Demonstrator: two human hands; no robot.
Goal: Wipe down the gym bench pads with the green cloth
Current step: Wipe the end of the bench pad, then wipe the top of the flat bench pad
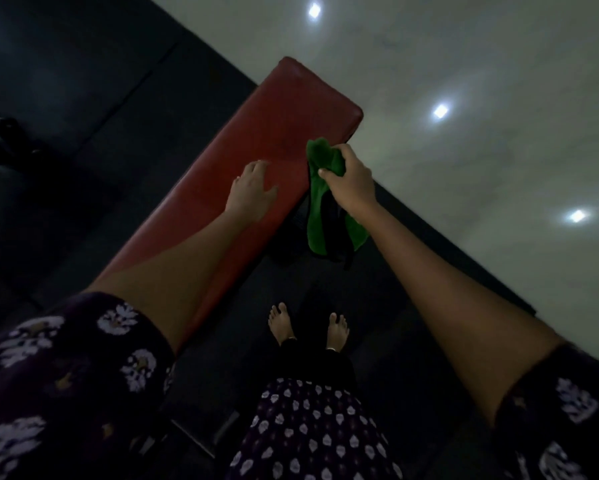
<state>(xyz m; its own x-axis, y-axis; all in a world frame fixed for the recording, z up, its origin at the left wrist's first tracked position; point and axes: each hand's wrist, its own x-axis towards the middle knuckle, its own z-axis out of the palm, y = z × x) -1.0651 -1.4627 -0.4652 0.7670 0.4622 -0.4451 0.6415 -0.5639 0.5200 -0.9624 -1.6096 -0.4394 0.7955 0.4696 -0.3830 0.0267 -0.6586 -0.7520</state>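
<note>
A long red bench pad [277, 119] runs diagonally from lower left to upper middle of the head view. My left hand [251, 188] rests flat on the pad with fingers spread. My right hand [350, 178] grips the bunched green cloth [320, 202] just off the pad's right edge, lifted above it. The cloth's loose ends hang down below my fist, over the dark floor beside the bench.
Dark rubber floor mats [66, 98] lie left of the bench. A glossy pale floor [481, 98] with bright light reflections fills the right. My bare feet [308, 327] stand on the dark strip beside the bench. A dark piece of equipment [3, 133] sits at the far left.
</note>
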